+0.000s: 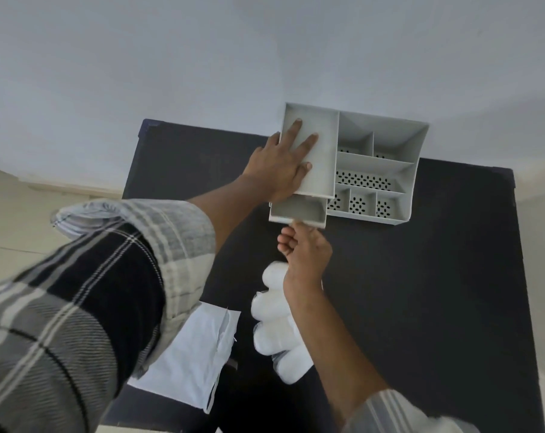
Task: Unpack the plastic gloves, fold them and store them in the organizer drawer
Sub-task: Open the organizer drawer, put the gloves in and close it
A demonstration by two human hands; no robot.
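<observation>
Left hand [277, 170] pressing flat, open, on organizer [374, 164]; right hand [305, 248] pinching drawer [297, 212] handle, drawer part open, empty; gloves [277, 323] lying unfolded, packet [190, 354] emptied; folding, storing remaining.

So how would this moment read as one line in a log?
left hand: flat on organizer | right hand: gripping drawer front, partly open | gloves: on table

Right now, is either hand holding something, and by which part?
The right hand pinches the small handle at the front of the drawer. The left hand holds nothing; it lies flat on top of the organizer.
</observation>
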